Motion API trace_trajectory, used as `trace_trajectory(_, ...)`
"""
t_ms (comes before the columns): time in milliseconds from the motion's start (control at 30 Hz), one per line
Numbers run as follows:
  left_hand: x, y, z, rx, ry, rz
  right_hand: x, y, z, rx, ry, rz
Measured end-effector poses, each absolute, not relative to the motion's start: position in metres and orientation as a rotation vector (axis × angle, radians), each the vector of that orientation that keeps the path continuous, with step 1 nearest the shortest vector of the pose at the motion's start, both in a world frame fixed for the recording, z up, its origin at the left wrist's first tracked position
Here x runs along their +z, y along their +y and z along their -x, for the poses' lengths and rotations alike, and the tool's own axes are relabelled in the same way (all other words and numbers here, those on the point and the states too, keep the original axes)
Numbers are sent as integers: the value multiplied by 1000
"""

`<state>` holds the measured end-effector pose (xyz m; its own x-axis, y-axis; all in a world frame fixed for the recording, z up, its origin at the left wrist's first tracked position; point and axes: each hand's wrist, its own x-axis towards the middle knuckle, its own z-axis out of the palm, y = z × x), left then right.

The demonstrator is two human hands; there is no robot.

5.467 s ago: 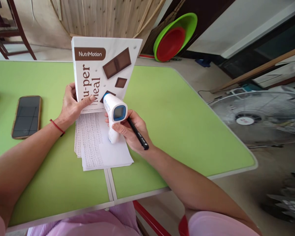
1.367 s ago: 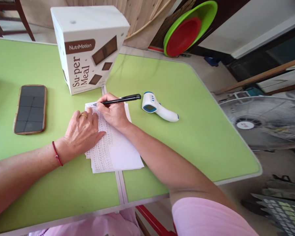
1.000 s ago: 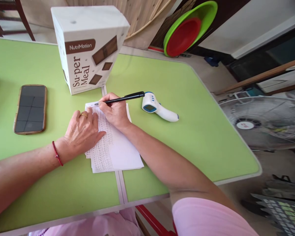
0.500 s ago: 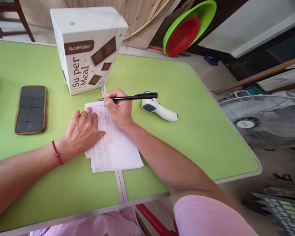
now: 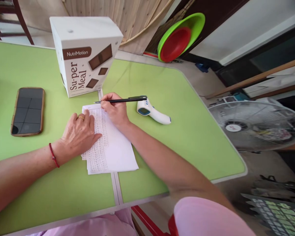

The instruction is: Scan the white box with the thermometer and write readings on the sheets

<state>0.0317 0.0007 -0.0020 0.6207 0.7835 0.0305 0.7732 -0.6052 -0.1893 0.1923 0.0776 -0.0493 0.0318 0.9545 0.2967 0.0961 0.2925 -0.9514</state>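
Over the handwritten sheets (image 5: 120,144), a black pen (image 5: 132,99) in the right hand (image 5: 115,109)

The white NutriMotion carton (image 5: 75,62), held up by the left hand (image 5: 78,134) in the earliest frame, now stands upright on the green surface (image 5: 191,131) just beyond the sheets. The infrared thermometer (image 5: 154,113), then held along with the pen, now lies right of the sheets. The right grip is clamped on the pen alone, its tip by the sheets' top edge; whether it touches paper cannot be told. The left hand lies on the sheets, palm down, its grip apart, thumb out to the side.

The carton is closed, its contents hidden. Well beyond the sheets, to the right, a red basin (image 5: 174,46) sits inside a wider green basin (image 5: 199,21).

The carton is crisp-edged, printed with brown chocolate pieces; the thermometer is smooth, with a blue-rimmed screen and curved handle. Left of the sheets lies a glossy smartphone (image 5: 28,111) in a wood-toned case. The sheets overlap unevenly, small script filling their left part.
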Motion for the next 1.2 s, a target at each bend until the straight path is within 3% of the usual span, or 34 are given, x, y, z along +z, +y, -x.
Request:
trace_trajectory(500, -5, 6, -28, 31, -1184, 2665, -46, 71, -194, 670, -1622, 1035)
trace_trajectory(1200, -4, 5, -29, -34, -1205, 2729, -45, 69, -192, 721, -1554, 1120)
